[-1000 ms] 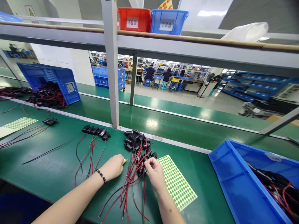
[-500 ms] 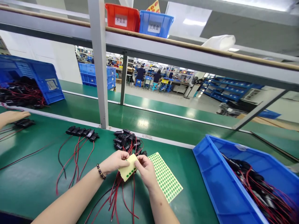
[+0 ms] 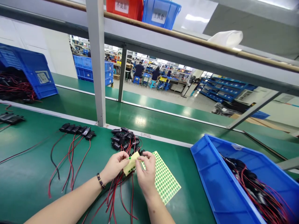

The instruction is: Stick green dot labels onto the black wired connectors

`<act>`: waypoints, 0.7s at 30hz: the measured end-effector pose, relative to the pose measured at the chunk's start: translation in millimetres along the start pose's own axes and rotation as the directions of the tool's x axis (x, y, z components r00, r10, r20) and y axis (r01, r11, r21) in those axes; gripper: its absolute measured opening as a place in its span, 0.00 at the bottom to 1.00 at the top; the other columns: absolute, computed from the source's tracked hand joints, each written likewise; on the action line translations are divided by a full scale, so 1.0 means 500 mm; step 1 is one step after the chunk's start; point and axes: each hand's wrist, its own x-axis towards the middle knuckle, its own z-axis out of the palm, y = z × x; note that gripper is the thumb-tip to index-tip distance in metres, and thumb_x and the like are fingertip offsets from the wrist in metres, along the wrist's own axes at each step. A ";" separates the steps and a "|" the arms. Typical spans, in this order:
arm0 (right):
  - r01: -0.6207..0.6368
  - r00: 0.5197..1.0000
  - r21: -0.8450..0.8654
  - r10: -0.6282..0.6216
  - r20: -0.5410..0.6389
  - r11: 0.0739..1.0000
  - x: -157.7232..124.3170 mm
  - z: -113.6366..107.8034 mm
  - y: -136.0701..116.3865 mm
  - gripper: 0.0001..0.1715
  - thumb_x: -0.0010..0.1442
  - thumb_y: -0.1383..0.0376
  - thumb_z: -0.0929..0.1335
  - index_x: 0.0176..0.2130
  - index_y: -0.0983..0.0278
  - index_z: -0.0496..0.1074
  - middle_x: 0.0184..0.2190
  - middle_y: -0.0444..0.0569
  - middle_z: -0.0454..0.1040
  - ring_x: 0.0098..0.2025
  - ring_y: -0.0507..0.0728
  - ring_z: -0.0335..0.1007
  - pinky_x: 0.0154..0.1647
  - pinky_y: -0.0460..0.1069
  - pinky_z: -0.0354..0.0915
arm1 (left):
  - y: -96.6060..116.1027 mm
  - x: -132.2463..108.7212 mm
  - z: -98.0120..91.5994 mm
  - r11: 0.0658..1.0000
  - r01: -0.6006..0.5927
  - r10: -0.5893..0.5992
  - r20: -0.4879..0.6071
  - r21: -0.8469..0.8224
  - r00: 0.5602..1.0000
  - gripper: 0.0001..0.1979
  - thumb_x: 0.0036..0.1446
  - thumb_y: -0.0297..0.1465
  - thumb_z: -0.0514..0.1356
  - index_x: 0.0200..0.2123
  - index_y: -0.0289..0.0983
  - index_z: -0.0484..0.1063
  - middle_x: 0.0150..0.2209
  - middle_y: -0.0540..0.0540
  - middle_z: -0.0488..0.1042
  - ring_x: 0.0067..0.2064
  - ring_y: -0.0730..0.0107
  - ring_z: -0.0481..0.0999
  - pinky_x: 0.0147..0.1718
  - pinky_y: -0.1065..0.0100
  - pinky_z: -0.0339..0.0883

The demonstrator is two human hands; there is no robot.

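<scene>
My left hand (image 3: 118, 165) pinches a small torn piece of yellow sticker sheet (image 3: 131, 164) with a few green dots on it. At that piece's right edge, the thumb and forefinger of my right hand (image 3: 146, 171) are closed on it; whether a single dot is between them is too small to tell. Under and beyond my hands lies a heap of black cylindrical parts (image 3: 122, 138) with red and black wires trailing toward me. A larger sheet of green dot stickers (image 3: 164, 177) rests on the green bench, partly behind my right hand.
Several black wired parts (image 3: 77, 130) stand in a row to the left, and more (image 3: 10, 119) lie at the far left. Blue bins with wired parts are at right (image 3: 203, 174) and far left (image 3: 43, 76). A grey shelf post (image 3: 97, 68) rises in front.
The small sheet has tilted and bent in my hands, and my right fingers have shifted along its edge. Another person's hand at the far left has gone from view. The view has shifted slightly.
</scene>
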 end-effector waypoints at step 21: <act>0.191 0.976 -0.130 -0.175 0.126 0.973 -0.016 0.018 -0.014 0.11 0.55 0.73 0.63 0.37 0.61 0.69 0.39 0.51 0.63 0.45 0.59 0.58 0.46 0.58 0.59 | -0.010 -0.007 0.018 0.965 0.118 -0.130 -0.037 -0.235 0.991 0.16 0.48 0.40 0.58 0.21 0.32 0.66 0.22 0.51 0.65 0.25 0.75 0.65 0.27 0.71 0.66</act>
